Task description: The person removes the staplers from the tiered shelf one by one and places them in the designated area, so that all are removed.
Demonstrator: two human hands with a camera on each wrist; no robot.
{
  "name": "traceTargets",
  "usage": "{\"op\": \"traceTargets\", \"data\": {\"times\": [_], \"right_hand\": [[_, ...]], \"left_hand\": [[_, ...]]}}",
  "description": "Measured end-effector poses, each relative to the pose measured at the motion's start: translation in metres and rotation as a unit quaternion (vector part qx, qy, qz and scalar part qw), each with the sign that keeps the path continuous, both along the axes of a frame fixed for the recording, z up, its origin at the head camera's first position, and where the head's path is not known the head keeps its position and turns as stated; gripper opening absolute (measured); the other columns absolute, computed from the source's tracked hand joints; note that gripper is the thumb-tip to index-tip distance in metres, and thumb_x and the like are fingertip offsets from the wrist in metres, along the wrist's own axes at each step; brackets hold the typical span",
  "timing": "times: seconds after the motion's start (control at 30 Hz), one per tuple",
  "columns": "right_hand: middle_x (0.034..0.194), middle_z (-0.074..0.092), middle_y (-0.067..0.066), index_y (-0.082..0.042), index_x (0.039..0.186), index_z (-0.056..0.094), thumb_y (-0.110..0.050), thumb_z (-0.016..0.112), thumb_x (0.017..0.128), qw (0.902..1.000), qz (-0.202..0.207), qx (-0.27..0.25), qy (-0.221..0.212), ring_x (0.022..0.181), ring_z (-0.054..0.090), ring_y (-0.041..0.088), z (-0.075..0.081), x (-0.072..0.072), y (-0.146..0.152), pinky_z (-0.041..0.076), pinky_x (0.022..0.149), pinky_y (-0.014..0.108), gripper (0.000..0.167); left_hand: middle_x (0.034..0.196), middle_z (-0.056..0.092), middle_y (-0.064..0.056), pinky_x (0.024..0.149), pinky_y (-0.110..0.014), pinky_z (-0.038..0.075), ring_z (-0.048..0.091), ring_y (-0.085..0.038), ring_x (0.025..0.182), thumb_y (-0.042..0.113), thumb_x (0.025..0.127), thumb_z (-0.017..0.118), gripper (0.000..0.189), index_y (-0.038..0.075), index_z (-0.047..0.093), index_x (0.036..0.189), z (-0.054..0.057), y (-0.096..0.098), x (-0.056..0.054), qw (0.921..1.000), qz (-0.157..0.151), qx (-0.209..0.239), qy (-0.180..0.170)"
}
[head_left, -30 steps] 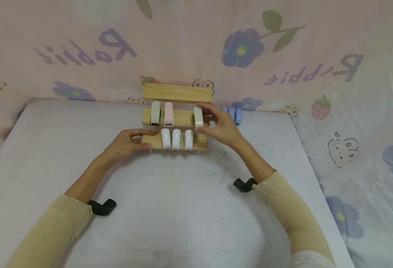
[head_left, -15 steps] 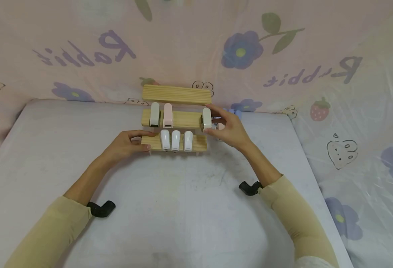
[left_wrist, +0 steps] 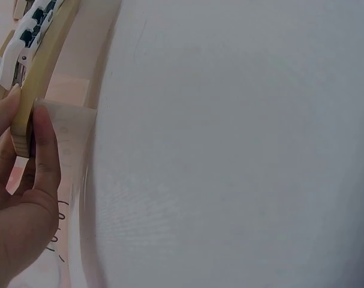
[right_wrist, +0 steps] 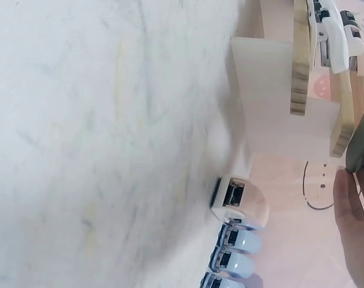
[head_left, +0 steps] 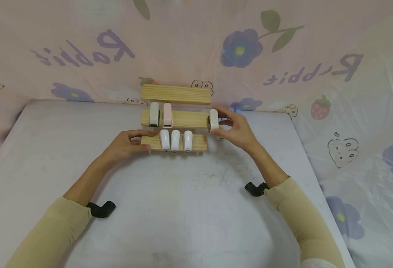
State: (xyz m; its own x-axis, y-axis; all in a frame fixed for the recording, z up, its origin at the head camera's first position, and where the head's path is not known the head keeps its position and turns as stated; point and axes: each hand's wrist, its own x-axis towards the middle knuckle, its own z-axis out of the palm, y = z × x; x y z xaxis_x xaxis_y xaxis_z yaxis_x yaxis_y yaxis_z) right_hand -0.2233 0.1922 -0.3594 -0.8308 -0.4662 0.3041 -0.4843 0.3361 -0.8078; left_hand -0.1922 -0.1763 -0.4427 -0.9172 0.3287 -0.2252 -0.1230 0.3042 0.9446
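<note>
A three-tier wooden display stand stands near the back of the table. My left hand grips the left end of its lowest board, thumb and fingers on either side of the wood in the left wrist view. My right hand pinches a pale grey-green stapler at the right end of the middle board. That stapler looks darker in the right wrist view. A grey-green stapler and a pink stapler sit at the middle board's left. Several white staplers line the lowest board.
Beside the stand's right end, a pale pink stapler and several blue staplers stand in a row on the white table. My right hand mostly covers them in the head view. A printed curtain hangs right behind the stand.
My right hand has moved right with the pale stapler, from over the middle board to its right end, covering more of the blue staplers. My left hand has kept its place.
</note>
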Motion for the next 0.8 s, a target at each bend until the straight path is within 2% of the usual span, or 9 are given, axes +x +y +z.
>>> {"op": "traceTargets", "data": {"times": [0.23,0.57,0.8], "right_hand": [[0.128,0.06,0.024,0.009,0.14,0.049,0.008,0.079,0.079,0.9997,-0.012,0.018,-0.006,0.114,0.058,0.033,0.0,0.001,0.006,0.05,0.094,0.049,0.068],[0.127,0.058,0.025,0.006,0.142,0.048,0.007,0.078,0.081,0.9986,-0.029,0.021,-0.038,0.114,0.058,0.035,-0.005,0.0,0.018,0.048,0.097,0.052,0.068],[0.131,0.056,0.026,0.009,0.142,0.046,0.01,0.077,0.08,0.9974,-0.041,0.017,-0.058,0.118,0.055,0.036,-0.008,0.001,0.028,0.046,0.1,0.05,0.07]], "left_hand": [[0.133,0.058,-0.011,0.081,-0.028,0.053,0.064,-0.018,0.098,0.024,0.086,0.08,0.051,0.01,0.063,0.133,-0.001,0.0,-0.001,0.9999,-0.007,0.005,0.011],[0.133,0.057,-0.01,0.082,-0.028,0.053,0.063,-0.018,0.099,0.023,0.086,0.08,0.051,0.011,0.064,0.132,0.003,0.0,0.0,1.0,-0.004,0.005,0.002],[0.135,0.056,-0.01,0.081,-0.028,0.053,0.063,-0.019,0.1,0.022,0.086,0.08,0.051,0.011,0.064,0.132,0.0,-0.001,-0.002,0.9999,-0.009,0.01,0.003]]}}
